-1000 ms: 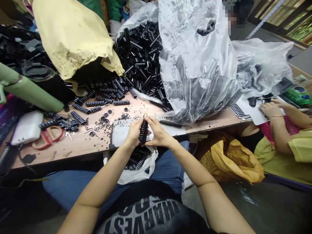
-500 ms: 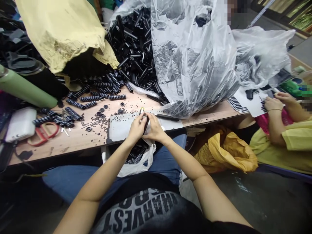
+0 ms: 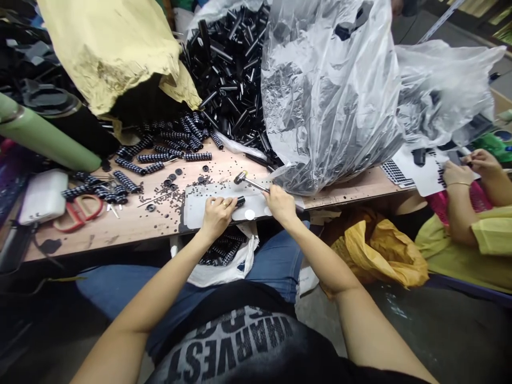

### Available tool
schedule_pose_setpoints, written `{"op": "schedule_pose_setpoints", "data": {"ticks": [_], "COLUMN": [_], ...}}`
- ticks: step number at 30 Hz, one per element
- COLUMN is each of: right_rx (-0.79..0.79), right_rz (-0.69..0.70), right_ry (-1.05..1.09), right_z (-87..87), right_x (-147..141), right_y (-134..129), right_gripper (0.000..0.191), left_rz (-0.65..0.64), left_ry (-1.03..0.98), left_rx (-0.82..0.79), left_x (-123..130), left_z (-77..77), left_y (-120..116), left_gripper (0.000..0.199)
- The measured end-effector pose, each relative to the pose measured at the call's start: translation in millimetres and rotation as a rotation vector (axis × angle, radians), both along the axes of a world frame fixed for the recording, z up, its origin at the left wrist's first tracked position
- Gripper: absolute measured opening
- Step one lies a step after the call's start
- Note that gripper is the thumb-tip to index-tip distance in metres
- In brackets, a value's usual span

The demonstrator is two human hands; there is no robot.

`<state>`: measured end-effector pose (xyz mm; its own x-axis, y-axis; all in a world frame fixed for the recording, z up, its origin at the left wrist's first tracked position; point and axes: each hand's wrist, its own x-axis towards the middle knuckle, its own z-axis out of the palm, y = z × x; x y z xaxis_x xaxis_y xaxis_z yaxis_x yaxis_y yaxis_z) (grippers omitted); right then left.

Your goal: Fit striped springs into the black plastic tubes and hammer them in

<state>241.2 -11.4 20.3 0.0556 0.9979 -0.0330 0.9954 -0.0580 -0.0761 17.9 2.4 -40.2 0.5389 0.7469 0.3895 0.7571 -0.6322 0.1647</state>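
Note:
My left hand (image 3: 217, 216) is closed around a short black tube (image 3: 240, 201), pressing it down on a grey-white plate (image 3: 194, 205) at the table's front edge. Only the tube's right end shows past my fingers. My right hand (image 3: 281, 205) grips a small hammer (image 3: 256, 184) by its handle. The hammer's metal head points left and is raised a little above the plate, beyond the tube. A round white spot (image 3: 249, 215) shows on the plate between my hands. Many tiny dark pieces (image 3: 172, 200) lie scattered left of the plate.
Studded black rollers (image 3: 154, 157) and red-handled scissors (image 3: 80, 212) lie on the left. Behind are a heap of black tubes (image 3: 230, 80) and a large plastic bag (image 3: 328, 96). An open white bag (image 3: 244, 261) sits on my lap. A co-worker's hands (image 3: 460, 173) are at far right.
My hands have moved apart. The left has laid the black tube down on the plate, and the right has picked up the hammer and lifted its head. The view has shifted slightly.

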Motion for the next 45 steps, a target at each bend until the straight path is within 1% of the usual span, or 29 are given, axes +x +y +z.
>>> {"op": "schedule_pose_setpoints", "data": {"ticks": [3, 5, 7, 8, 9, 11, 13, 15, 16, 18, 20, 22, 24, 25, 26, 28, 31, 33, 35, 36, 37, 39, 40, 41, 43, 44, 45], "right_rx": [-0.040, -0.124, -0.217, -0.231, -0.211, -0.093, 0.030, 0.098, 0.115, 0.110, 0.038, -0.113, -0.252, -0.291, -0.302, -0.259, -0.172, -0.144, -0.123, -0.105, -0.077, 0.008, 0.062, 0.126, 0.278, 0.350, 0.413], "right_rz": [-0.058, -0.077, -0.096, -0.100, -0.095, -0.063, 0.001, 0.090, 0.137, 0.216, 0.238, 0.207, 0.178, 0.171, 0.167, 0.122, -0.010, -0.076, -0.109, -0.117, -0.113, -0.056, -0.005, 0.051, 0.126, 0.140, 0.134], "right_ry": [0.152, 0.165, 0.156, 0.172, 0.210, 0.335, 0.483, 0.588, 0.611, 0.601, 0.507, 0.344, 0.190, 0.147, 0.131, 0.130, 0.096, 0.047, 0.007, -0.008, -0.016, 0.013, 0.064, 0.142, 0.323, 0.399, 0.438], "right_z": [2.8, 1.3, 1.8, 4.4, 9.0, 23.4, 39.7, 50.5, 52.1, 47.3, 34.8, 21.6, 14.5, 14.1, 15.6, 21.4, 24.7, 17.1, 3.5, -3.6, -9.5, -13.0, -9.0, -0.9, 25.0, 40.0, 53.8], "right_x": [-7.5, -11.6, -14.1, -15.4, -17.0, -22.8, -32.9, -45.9, -52.5, -64.3, -72.9, -77.8, -78.9, -77.9, -75.6, -66.8, -44.0, -26.5, -12.5, -7.9, -5.1, -2.8, -2.0, -0.5, 5.3, 9.3, 13.0], "right_y": [-41.6, -63.9, -75.0, -76.8, -77.3, -77.0, -78.7, -82.5, -84.5, -87.3, -87.6, -85.7, -82.1, -79.7, -76.5, -67.3, -46.3, -31.0, -18.6, -13.8, -9.6, -0.9, 4.8, 12.2, 32.0, 43.8, 56.1], "right_gripper": [0.042, 0.040, 0.037, 0.036, 0.036, 0.039, 0.043, 0.046, 0.046, 0.047, 0.045, 0.041, 0.040, 0.040, 0.040, 0.043, 0.047, 0.047, 0.044, 0.042, 0.041, 0.038, 0.037, 0.036, 0.039, 0.041, 0.042], "left_rz": [0.006, 0.010, 0.017, 0.022, 0.031, 0.068, 0.107, 0.120, 0.118, 0.110, 0.103, 0.091, 0.080, 0.079, 0.081, 0.102, 0.144, 0.081, -0.009, -0.018, 0.032, 0.256, 0.364, 0.394, 0.346, 0.323, 0.303], "left_ry": [-0.006, -0.002, 0.013, 0.023, 0.034, 0.054, 0.066, 0.068, 0.063, 0.048, 0.040, 0.042, 0.042, 0.035, 0.022, -0.007, -0.025, -0.023, -0.046, -0.068, -0.098, -0.130, -0.130, -0.109, -0.010, 0.059, 0.121], "left_rx": [-0.008, -0.021, -0.042, -0.053, -0.062, -0.071, -0.088, -0.120, -0.136, -0.152, -0.146, -0.126, -0.108, -0.101, -0.099, -0.117, -0.171, -0.214, -0.254, -0.268, -0.268, -0.251, -0.238, -0.228, -0.227, -0.244, -0.257], "left_x": [-0.7, -1.5, 0.4, 3.2, 7.4, 18.7, 31.0, 39.9, 42.4, 43.6, 41.8, 39.8, 38.6, 38.2, 37.9, 37.0, 33.7, 28.3, 18.0, 10.5, 1.2, -21.7, -34.5, -47.1, -68.8, -76.8, -82.7], "left_z": [-5.3, -8.2, -9.1, -8.7, -8.0, -6.4, -5.7, -7.0, -8.4, -12.2, -16.5, -20.1, -21.6, -20.9, -19.1, -12.1, 4.3, 15.9, 26.3, 30.8, 34.6, 39.6, 40.4, 40.2, 36.4, 33.4, 30.2], "left_y": [-2.4, -3.6, -6.4, -8.7, -11.7, -19.1, -26.3, -31.5, -33.3, -35.8, -37.5, -37.2, -33.4, -30.0, -26.0, -19.0, -20.3, -26.9, -24.4, -15.6, -0.7, 44.6, 71.6, 98.5, 144.0, 160.1, 171.1], "left_gripper": [0.037, 0.039, 0.041, 0.041, 0.042, 0.048, 0.063, 0.071, 0.070, 0.067, 0.067, 0.067, 0.066, 0.064, 0.061, 0.051, 0.038, 0.033, 0.032, 0.033, 0.036, 0.040, 0.042, 0.044, 0.045, 0.046, 0.047]}}
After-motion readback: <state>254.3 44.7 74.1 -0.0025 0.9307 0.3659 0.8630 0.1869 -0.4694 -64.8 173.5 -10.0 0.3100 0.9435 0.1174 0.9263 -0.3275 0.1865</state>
